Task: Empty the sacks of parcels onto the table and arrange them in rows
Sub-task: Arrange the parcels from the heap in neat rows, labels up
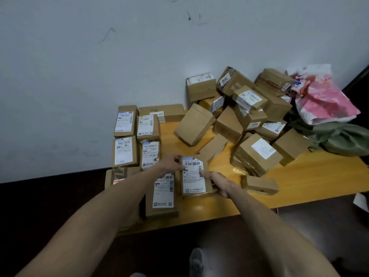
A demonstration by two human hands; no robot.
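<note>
A flat cardboard parcel with a white label lies label-up near the front of the yellow table. My left hand grips its upper left corner. My right hand holds its right edge, thumb on the label. To the left, several labelled parcels lie in neat rows. A loose heap of brown parcels fills the right half of the table against the wall. A green sack lies crumpled at the table's right end.
A pink and white plastic bag sits on top of the green sack. One small parcel lies alone near the front edge. The white wall stands right behind the table. My shoe shows on the dark floor below.
</note>
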